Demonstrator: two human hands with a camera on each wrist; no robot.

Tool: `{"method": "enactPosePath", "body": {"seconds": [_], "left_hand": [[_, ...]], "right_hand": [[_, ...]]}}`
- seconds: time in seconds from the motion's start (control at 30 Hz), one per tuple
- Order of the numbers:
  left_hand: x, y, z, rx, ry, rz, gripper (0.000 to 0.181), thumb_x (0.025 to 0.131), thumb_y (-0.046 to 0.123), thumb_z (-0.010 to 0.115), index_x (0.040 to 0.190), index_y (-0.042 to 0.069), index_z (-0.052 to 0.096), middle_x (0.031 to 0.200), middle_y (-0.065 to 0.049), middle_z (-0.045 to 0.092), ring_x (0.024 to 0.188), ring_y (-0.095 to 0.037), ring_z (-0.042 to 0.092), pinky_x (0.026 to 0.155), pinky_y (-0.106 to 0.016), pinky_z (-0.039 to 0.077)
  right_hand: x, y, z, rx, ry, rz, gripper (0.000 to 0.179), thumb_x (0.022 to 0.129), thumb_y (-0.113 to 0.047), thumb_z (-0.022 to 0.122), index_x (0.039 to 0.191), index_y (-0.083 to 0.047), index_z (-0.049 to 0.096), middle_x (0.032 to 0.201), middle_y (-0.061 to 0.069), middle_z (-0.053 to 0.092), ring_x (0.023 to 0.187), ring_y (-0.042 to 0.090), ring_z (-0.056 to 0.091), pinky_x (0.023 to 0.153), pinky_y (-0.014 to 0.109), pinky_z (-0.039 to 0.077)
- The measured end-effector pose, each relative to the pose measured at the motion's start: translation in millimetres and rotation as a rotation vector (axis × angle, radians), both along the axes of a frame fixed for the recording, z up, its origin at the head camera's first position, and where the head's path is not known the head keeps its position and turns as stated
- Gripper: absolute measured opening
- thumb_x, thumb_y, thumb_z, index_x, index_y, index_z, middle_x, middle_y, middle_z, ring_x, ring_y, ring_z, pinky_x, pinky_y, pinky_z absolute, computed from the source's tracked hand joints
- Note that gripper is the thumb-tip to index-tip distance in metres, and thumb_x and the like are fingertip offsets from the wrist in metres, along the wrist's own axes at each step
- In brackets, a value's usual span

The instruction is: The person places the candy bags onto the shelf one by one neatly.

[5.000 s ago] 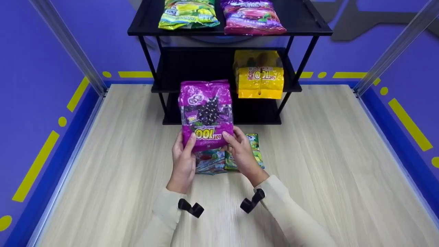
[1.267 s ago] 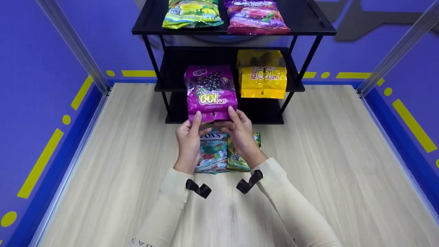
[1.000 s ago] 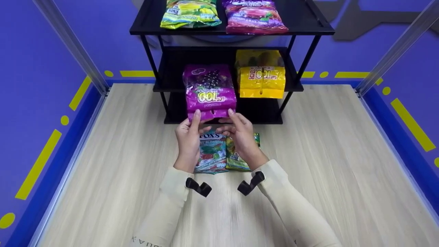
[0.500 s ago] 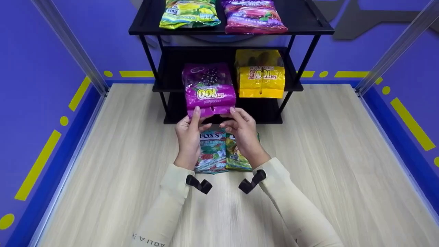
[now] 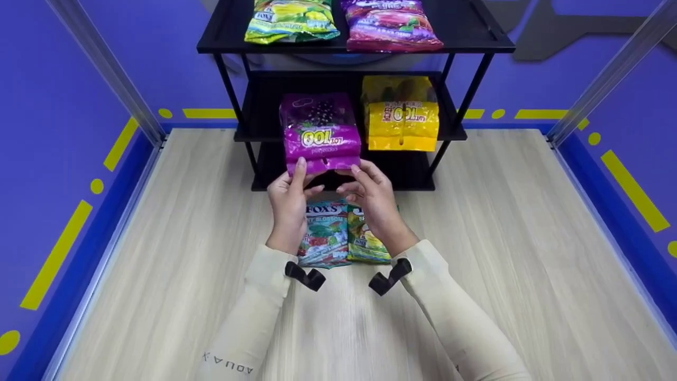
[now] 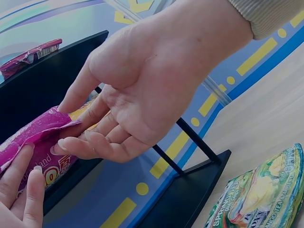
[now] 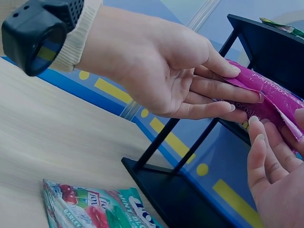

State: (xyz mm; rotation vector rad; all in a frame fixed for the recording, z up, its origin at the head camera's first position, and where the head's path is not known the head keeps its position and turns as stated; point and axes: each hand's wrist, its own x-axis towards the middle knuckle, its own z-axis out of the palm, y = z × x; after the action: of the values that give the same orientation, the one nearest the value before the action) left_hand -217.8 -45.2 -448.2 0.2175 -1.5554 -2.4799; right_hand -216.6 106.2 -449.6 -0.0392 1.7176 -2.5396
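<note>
A purple candy bag (image 5: 320, 132) printed with a dark berry and "LOT 100" lies over the left part of the middle shelf (image 5: 307, 82), its front end sticking out past the edge. My left hand (image 5: 289, 209) pinches the front left corner, thumb on top. At the front right corner my right hand (image 5: 375, 203) pinches the bag's edge between thumb and fingers. The left wrist view shows the right thumb on the flap (image 6: 35, 126); in the right wrist view the left thumb presses the same edge. A yellow "LOT 100" bag (image 5: 403, 124) sits just right of the purple one.
Green-yellow (image 5: 293, 21) and pink-purple (image 5: 391, 26) candy bags lie on the black rack's top shelf (image 5: 465, 32). On the wooden floor (image 5: 185, 238) below my hands lie a teal Fox's bag (image 5: 323, 238) and a green one (image 5: 365, 243). Blue walls (image 5: 53, 132) enclose the sides.
The purple bag has gone from above the floor bags onto the middle shelf, then slid slightly farther back. Both hands moved forward with it, still holding its front corners.
</note>
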Motion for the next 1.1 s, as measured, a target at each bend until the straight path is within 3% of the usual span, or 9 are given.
{"method": "enactPosePath", "body": {"seconds": [0.2, 0.4, 0.63, 0.9, 1.1], "left_hand": [[-4.4, 0.3, 2.2, -0.009, -0.014, -0.017, 0.034, 0.097, 0.032, 0.058, 0.091, 0.001, 0.070, 0.096, -0.005, 0.073, 0.094, -0.024, 0.070, 0.070, -0.029, 0.061], [-9.3, -0.1, 5.1, 0.022, -0.008, -0.026, 0.034, 0.097, 0.031, 0.058, 0.090, -0.001, 0.069, 0.098, -0.007, 0.072, 0.095, -0.022, 0.070, 0.074, -0.031, 0.061], [-13.9, -0.3, 5.9, 0.020, 0.004, -0.032, 0.034, 0.097, 0.031, 0.057, 0.085, 0.002, 0.068, 0.097, -0.006, 0.074, 0.096, -0.021, 0.071, 0.077, -0.033, 0.061], [-19.5, -2.3, 7.6, 0.019, -0.027, -0.024, 0.033, 0.096, 0.033, 0.058, 0.087, 0.003, 0.069, 0.099, -0.008, 0.073, 0.097, -0.022, 0.070, 0.077, -0.031, 0.061], [-24.1, -3.8, 10.2, 0.016, -0.038, -0.032, 0.034, 0.096, 0.033, 0.057, 0.091, 0.002, 0.068, 0.097, -0.008, 0.072, 0.101, -0.024, 0.069, 0.077, -0.031, 0.060]], "right_hand": [[0.3, 2.9, 2.0, 0.031, 0.015, 0.032, 0.028, 0.102, -0.025, 0.049, 0.126, -0.014, 0.056, 0.120, 0.014, 0.066, 0.076, 0.016, 0.066, 0.066, 0.024, 0.051], [-0.9, 6.6, 2.0, 0.070, 0.020, 0.059, 0.034, 0.102, -0.028, 0.048, 0.133, -0.014, 0.050, 0.115, 0.004, 0.067, 0.078, 0.014, 0.066, 0.066, 0.024, 0.053], [2.4, 17.6, -7.1, 0.139, 0.004, 0.076, 0.037, 0.103, -0.026, 0.046, 0.136, -0.010, 0.047, 0.121, 0.007, 0.064, 0.084, 0.015, 0.066, 0.072, 0.025, 0.053], [8.0, 39.1, -22.9, 0.257, -0.012, 0.078, 0.038, 0.102, -0.024, 0.049, 0.135, -0.005, 0.049, 0.131, 0.017, 0.059, 0.112, 0.032, 0.058, 0.093, 0.043, 0.050], [14.7, 63.9, -39.9, 0.338, -0.059, 0.060, 0.037, 0.102, -0.023, 0.048, 0.134, -0.004, 0.049, 0.135, 0.016, 0.057, 0.111, 0.018, 0.058, 0.105, 0.052, 0.042]]}}
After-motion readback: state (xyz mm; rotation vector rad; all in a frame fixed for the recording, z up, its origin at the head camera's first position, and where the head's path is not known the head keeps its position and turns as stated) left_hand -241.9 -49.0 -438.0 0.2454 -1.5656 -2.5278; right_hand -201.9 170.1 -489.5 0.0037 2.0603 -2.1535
